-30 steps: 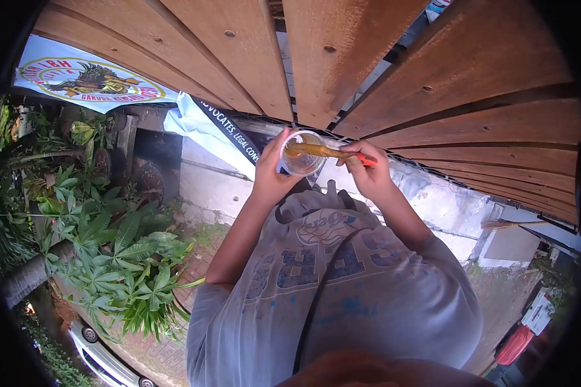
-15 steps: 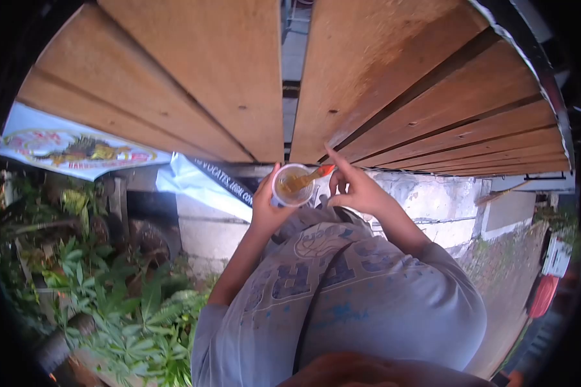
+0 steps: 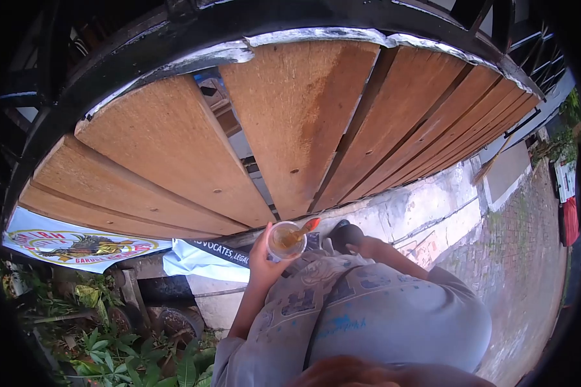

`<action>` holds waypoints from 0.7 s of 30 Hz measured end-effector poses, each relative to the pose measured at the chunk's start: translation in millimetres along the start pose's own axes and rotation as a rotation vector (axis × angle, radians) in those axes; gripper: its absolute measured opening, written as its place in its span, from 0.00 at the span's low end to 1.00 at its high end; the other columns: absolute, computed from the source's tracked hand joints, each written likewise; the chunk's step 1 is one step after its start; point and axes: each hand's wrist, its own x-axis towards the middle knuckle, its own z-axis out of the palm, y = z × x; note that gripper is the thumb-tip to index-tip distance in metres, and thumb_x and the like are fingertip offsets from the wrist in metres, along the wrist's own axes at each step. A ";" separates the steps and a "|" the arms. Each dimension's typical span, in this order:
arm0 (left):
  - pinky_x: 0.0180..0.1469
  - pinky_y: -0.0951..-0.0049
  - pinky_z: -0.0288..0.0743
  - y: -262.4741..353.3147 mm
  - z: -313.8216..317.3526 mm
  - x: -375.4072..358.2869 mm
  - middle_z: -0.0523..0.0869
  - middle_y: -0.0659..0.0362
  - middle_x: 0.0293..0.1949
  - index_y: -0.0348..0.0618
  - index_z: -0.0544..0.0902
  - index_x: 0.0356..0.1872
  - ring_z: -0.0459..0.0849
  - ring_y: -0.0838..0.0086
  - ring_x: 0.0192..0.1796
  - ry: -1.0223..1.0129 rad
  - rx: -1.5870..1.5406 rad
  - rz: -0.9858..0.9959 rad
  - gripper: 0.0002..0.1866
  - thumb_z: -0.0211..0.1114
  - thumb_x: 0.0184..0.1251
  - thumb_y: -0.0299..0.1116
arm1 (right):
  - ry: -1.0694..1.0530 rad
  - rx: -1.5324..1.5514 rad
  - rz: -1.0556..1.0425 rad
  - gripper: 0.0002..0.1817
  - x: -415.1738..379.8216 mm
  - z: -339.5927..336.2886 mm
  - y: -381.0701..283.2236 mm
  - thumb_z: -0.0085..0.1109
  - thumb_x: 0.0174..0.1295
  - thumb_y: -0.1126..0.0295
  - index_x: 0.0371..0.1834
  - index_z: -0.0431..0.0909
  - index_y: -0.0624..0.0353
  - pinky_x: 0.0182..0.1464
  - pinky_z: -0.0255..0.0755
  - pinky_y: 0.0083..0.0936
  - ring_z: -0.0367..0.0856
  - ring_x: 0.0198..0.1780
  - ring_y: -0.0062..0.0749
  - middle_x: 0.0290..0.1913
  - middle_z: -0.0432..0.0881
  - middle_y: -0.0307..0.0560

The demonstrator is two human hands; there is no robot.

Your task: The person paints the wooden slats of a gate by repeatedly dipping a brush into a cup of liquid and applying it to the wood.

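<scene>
My left hand [image 3: 263, 263] is wrapped around a clear plastic cup [image 3: 274, 252] with amber-brown liquid inside. A paintbrush [image 3: 306, 227] with an orange handle end leans in the cup, its lower end in the liquid. Lower and to the right, my right hand [image 3: 365, 248] is away from the cup, by my lap and next to a dark rounded thing [image 3: 346, 236] that I cannot make out. Its fingers are mostly hidden, so their grip does not show. Wooden slats [image 3: 265, 116] spread out beyond both hands, and one carries a darker, wet-looking patch [image 3: 329, 109].
A black metal frame [image 3: 206, 35] edges the slats at the far side. A printed banner [image 3: 77, 248] hangs at left above green plants [image 3: 110, 355]. To the right are a whitewashed low wall [image 3: 432, 206], a broom [image 3: 490, 162] and a paved path [image 3: 497, 258].
My right hand has left the brush and cup and dropped down to the right. The view has tilted up, showing the slats' far edge. My left hand still holds the cup.
</scene>
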 end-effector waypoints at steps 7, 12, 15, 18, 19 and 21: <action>0.73 0.61 0.77 58.7 5.0 37.2 0.81 0.42 0.70 0.27 0.65 0.80 0.82 0.62 0.71 -0.122 -0.006 0.069 0.55 0.88 0.51 0.25 | 0.267 1.055 -1.043 0.41 -91.9 -118.3 -96.3 0.72 0.73 0.64 0.86 0.62 0.59 0.49 0.68 0.18 0.72 0.45 0.18 0.45 0.75 0.36; 0.70 0.60 0.78 87.9 7.3 36.8 0.85 0.43 0.66 0.32 0.70 0.79 0.86 0.55 0.68 -0.081 0.222 0.134 0.52 0.87 0.52 0.30 | 0.389 0.856 -0.978 0.33 -124.7 -137.9 -154.1 0.77 0.66 0.68 0.74 0.77 0.62 0.45 0.72 0.19 0.77 0.41 0.21 0.45 0.81 0.37; 0.69 0.60 0.78 90.4 9.7 25.0 0.86 0.43 0.65 0.34 0.71 0.79 0.87 0.55 0.67 -0.004 0.234 0.095 0.51 0.87 0.51 0.31 | 0.608 0.594 -1.181 0.17 -113.9 -140.0 -168.6 0.73 0.68 0.70 0.56 0.86 0.65 0.42 0.75 0.24 0.83 0.38 0.29 0.42 0.85 0.45; 0.68 0.60 0.78 86.0 5.1 16.0 0.86 0.44 0.65 0.35 0.71 0.79 0.87 0.55 0.66 0.047 0.273 0.056 0.51 0.87 0.51 0.31 | 0.621 0.629 -1.192 0.09 -121.2 -141.9 -176.5 0.71 0.70 0.71 0.47 0.88 0.65 0.44 0.77 0.26 0.86 0.39 0.35 0.40 0.87 0.52; 0.67 0.59 0.80 85.2 3.6 14.9 0.85 0.43 0.65 0.36 0.70 0.79 0.87 0.54 0.66 0.055 0.271 0.055 0.51 0.87 0.53 0.33 | 0.622 0.701 -1.228 0.09 -119.7 -141.8 -180.8 0.71 0.69 0.70 0.46 0.86 0.65 0.44 0.77 0.25 0.87 0.40 0.33 0.41 0.88 0.50; 0.66 0.59 0.81 83.6 1.7 14.4 0.84 0.42 0.65 0.37 0.69 0.80 0.87 0.52 0.66 0.066 0.268 0.062 0.51 0.86 0.54 0.34 | 0.586 0.808 -1.188 0.10 -124.2 -139.6 -186.8 0.72 0.69 0.69 0.46 0.86 0.65 0.44 0.77 0.25 0.87 0.40 0.32 0.40 0.88 0.49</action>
